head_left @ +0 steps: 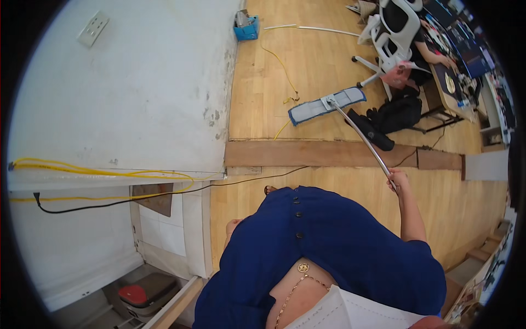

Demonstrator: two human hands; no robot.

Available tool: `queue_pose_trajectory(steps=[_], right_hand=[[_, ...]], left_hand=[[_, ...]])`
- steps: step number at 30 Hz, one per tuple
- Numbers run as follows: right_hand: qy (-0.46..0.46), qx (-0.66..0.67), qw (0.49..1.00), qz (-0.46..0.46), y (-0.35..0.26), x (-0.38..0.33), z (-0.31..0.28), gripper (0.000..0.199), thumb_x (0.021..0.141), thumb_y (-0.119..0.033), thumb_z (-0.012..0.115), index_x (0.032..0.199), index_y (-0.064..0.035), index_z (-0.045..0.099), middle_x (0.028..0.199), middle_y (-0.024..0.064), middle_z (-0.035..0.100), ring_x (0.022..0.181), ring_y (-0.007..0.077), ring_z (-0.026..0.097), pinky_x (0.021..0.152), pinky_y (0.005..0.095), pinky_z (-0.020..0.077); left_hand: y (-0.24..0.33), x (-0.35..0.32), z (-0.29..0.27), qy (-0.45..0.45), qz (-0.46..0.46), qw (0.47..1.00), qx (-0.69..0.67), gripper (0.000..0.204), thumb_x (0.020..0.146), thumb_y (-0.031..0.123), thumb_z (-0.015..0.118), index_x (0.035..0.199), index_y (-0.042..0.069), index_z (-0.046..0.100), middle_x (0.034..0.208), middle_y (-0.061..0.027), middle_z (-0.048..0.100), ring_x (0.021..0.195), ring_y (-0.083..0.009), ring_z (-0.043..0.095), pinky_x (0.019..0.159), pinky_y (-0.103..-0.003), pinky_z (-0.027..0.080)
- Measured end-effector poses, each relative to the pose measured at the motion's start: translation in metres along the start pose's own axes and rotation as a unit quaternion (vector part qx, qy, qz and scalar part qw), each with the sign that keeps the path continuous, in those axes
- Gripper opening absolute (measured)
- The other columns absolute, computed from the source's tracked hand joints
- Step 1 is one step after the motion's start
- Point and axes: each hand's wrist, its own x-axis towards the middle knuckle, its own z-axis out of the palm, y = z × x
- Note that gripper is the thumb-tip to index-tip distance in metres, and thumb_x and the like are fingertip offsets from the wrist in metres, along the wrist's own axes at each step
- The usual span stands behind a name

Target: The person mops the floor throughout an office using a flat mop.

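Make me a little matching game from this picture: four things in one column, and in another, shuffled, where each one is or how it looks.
Things:
1. flat dust mop head
2. person's right hand
3. small blue box
4. office chair

Places and looks:
A. at the desk
B. grey on top with a blue fringe
C. on the wooden floor, beside the white wall
D. closed around the metal handle

Right pairs: 1-B, 2-D, 3-C, 4-A.
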Motion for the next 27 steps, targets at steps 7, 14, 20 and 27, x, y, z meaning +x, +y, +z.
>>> queue_pose_trajectory(steps=[7, 14, 20, 27], right_hand=[[-0.025, 0.005, 0.999, -0.030, -0.064, -0.039, 0.068, 0.032, 0.077, 0.000, 0.048, 0.108, -0.0040, 0.056, 0.058, 0.0076, 0.055, 0.038, 0.0141, 0.048, 0.031, 0.0286, 0.0340], [-0.047, -0.039, 0.994, -0.085, -0.126, 0.013, 0.187, 0.038, 0.072, 0.006, 0.049, 0.107, -0.0051, 0.058, 0.059, 0.0086, 0.054, 0.038, 0.0169, 0.048, 0.031, 0.0307, 0.0349], [-0.110, -0.063, 0.991, -0.041, -0.176, 0.077, 0.326, 0.045, 0.070, 0.010, 0.047, 0.111, -0.0051, 0.056, 0.062, 0.0097, 0.052, 0.041, 0.0193, 0.049, 0.035, 0.0332, 0.0388], [-0.433, -0.206, 0.877, -0.036, -0.176, -0.009, 0.351, 0.080, 0.071, 0.010, 0.049, 0.139, -0.0212, 0.019, 0.085, 0.0142, 0.058, 0.053, 0.0195, 0.056, 0.045, 0.0279, 0.0448]], left_hand=[[0.045, 0.016, -0.013, 0.007, -0.027, 0.988, 0.153, 0.028, 0.077, 0.028, 0.060, 0.082, 0.001, 0.063, 0.067, -0.0060, 0.061, 0.061, -0.0173, 0.059, 0.059, -0.029, 0.047], [0.106, 0.021, -0.047, 0.033, -0.006, 0.999, 0.023, 0.025, 0.077, 0.027, 0.059, 0.083, 0.003, 0.063, 0.064, -0.0044, 0.059, 0.052, -0.0127, 0.055, 0.049, -0.027, 0.045], [0.085, 0.007, -0.065, 0.071, -0.021, 0.997, -0.011, 0.024, 0.078, 0.026, 0.059, 0.085, 0.004, 0.063, 0.063, -0.0039, 0.058, 0.049, -0.0114, 0.053, 0.047, -0.026, 0.044], [0.023, -0.020, -0.058, 0.094, -0.045, 0.989, -0.108, 0.025, 0.079, 0.027, 0.059, 0.086, 0.003, 0.064, 0.065, -0.0041, 0.059, 0.054, -0.0132, 0.055, 0.050, -0.027, 0.045]])
